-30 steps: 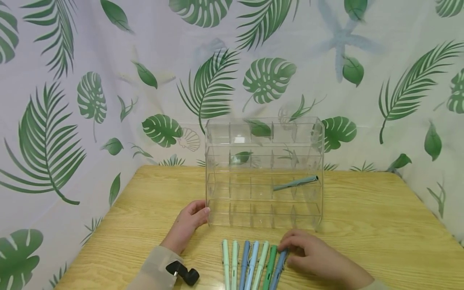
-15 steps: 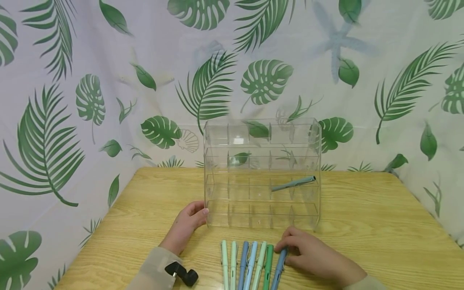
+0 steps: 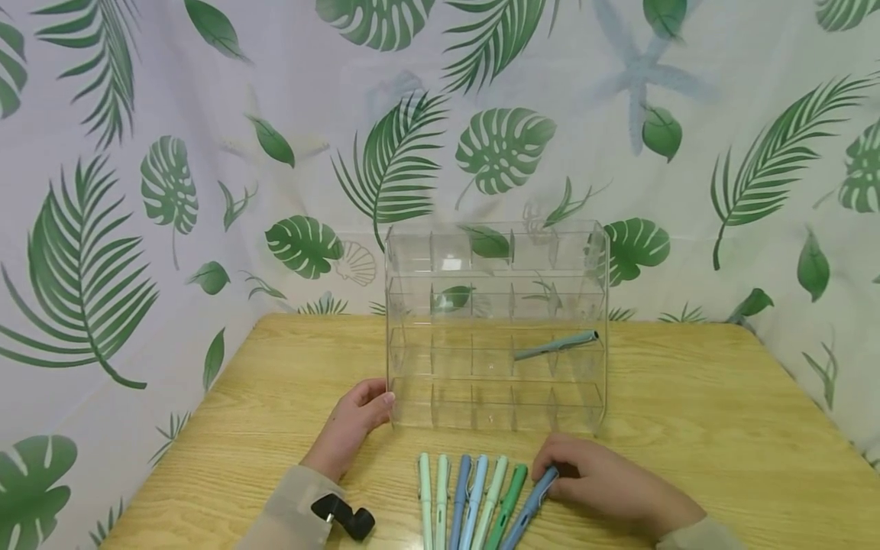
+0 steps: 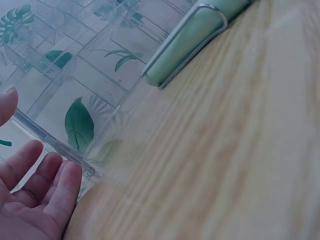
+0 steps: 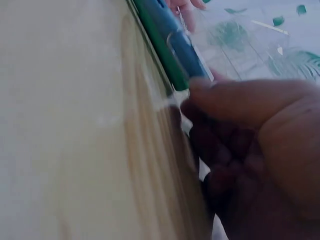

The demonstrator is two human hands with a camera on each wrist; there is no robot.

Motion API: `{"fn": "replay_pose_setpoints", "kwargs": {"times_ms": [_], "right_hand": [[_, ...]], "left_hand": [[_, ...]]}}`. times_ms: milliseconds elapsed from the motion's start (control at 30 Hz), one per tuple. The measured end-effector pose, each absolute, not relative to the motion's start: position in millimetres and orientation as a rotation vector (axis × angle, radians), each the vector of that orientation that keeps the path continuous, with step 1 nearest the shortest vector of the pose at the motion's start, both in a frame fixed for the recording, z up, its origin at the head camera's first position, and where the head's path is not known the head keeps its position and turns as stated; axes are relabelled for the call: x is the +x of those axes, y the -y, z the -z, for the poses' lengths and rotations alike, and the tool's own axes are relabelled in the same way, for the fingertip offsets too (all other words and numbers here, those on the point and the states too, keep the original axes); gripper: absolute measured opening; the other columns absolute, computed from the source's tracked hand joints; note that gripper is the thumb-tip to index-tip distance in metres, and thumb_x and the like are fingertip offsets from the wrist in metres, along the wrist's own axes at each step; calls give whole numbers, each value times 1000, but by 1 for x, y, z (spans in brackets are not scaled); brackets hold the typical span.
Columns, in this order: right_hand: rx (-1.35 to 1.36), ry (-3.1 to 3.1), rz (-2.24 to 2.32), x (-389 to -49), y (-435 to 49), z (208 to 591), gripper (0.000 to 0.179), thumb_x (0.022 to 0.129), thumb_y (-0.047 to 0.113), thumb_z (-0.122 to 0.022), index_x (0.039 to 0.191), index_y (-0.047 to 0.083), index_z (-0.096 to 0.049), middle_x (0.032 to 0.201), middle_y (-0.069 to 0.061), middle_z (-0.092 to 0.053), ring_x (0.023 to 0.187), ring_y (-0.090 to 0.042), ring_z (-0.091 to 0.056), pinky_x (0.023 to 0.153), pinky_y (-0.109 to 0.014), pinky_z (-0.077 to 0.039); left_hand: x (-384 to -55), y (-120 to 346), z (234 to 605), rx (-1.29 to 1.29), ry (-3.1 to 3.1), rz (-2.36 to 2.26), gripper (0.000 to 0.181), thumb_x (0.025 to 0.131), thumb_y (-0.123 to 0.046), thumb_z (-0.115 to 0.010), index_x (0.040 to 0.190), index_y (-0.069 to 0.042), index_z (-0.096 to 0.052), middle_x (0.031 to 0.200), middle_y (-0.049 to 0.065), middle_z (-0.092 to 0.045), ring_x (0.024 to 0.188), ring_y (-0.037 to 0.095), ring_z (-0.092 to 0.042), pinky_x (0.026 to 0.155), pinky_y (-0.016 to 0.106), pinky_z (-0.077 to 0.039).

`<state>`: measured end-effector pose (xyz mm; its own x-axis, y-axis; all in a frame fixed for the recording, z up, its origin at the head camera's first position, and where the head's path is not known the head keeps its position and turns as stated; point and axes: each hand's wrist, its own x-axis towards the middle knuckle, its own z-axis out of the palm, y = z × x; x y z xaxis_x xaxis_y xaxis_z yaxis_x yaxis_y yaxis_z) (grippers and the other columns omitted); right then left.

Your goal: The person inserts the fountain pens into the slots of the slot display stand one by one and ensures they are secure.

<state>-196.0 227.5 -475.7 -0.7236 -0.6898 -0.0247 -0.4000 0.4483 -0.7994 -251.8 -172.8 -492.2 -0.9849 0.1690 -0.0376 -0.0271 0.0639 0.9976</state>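
A clear acrylic rack (image 3: 491, 382) with several small compartments stands upright on the wooden table. My left hand (image 3: 352, 428) holds its lower left edge, the thumb in front; in the left wrist view the fingers (image 4: 62, 192) lie along the side panel. With thumb and fingertips, my right hand (image 3: 605, 481) pinches the capped upper end of a slate-blue pen (image 3: 528, 510), tilted to the right, still low by the table. Left of it lies a dark green pen (image 3: 507, 506), also tilted. One grey-green pen (image 3: 557, 346) lies aslant in the rack, in the second row from the bottom.
Left of the green pen, several pens lie side by side: pale green pens (image 3: 425, 496), a blue pen (image 3: 461, 496) and a light-blue pen (image 3: 474, 500). A black clip-like device (image 3: 344, 517) sits by the left sleeve. A leaf-printed cloth (image 3: 502, 153) hangs behind the table (image 3: 687, 397).
The slate-blue pen's capped end has swung right with my right hand, so the pen leans more. The green pen beside it leans more too. My left hand stays at the rack.
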Motion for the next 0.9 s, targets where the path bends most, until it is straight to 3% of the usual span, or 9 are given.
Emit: {"fn": "replay_pose_setpoints", "kwargs": {"times_ms": [300,533,800,900], "right_hand": [[-875,-2084,1421,-198,-239,479,17,102,12,-60,118,8,-65,111,-11,-65,92,-15,-60,80,-30,-54],[-894,-1917,1607,-197,-240,477,20,103,3,-54,119,-9,-56,106,-6,-61,90,-11,-56,81,-31,-54],[-784,-1872,1737,-190,-233,467,26,108,8,-47,123,-13,-49,98,-5,-57,85,-27,-53,78,-37,-53],[-779,-1852,1789,-190,-231,467,25,108,6,-46,124,-13,-50,98,-5,-60,86,-24,-56,81,-38,-55]], "left_hand": [[-250,171,492,132,-2194,-2053,43,103,-26,-62,139,-4,-56,137,14,-58,124,29,-58,106,45,-48],[-249,170,492,121,-2195,-2050,44,103,-26,-62,141,-3,-55,139,14,-57,125,29,-57,106,45,-48],[-249,169,490,128,-2188,-2058,43,103,-26,-62,140,-5,-55,137,14,-58,125,28,-57,106,46,-47],[-249,169,491,124,-2189,-2062,42,103,-25,-62,140,-5,-56,136,14,-58,124,28,-57,106,46,-48]]}}
